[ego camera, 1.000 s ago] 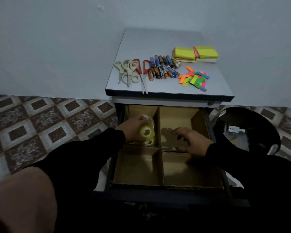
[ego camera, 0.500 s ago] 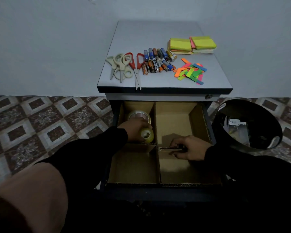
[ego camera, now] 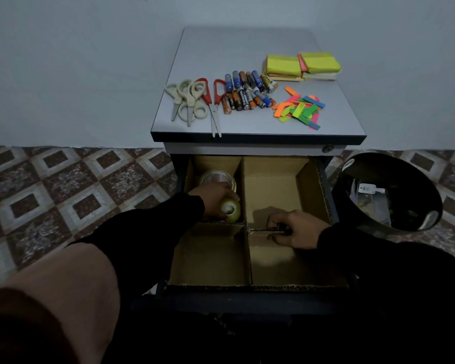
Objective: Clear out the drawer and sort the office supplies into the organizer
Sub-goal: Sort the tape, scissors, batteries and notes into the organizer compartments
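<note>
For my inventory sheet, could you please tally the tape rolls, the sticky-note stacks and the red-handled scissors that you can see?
Tape rolls: 2
Sticky-note stacks: 2
Red-handled scissors: 1
Total: 5

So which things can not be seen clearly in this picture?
- Left hand covers part of the tape; grip unclear.
- Right hand hides most of a dark thing at the divider; identity unclear.
- Bin contents: too dark.
- Battery labels: too small.
</note>
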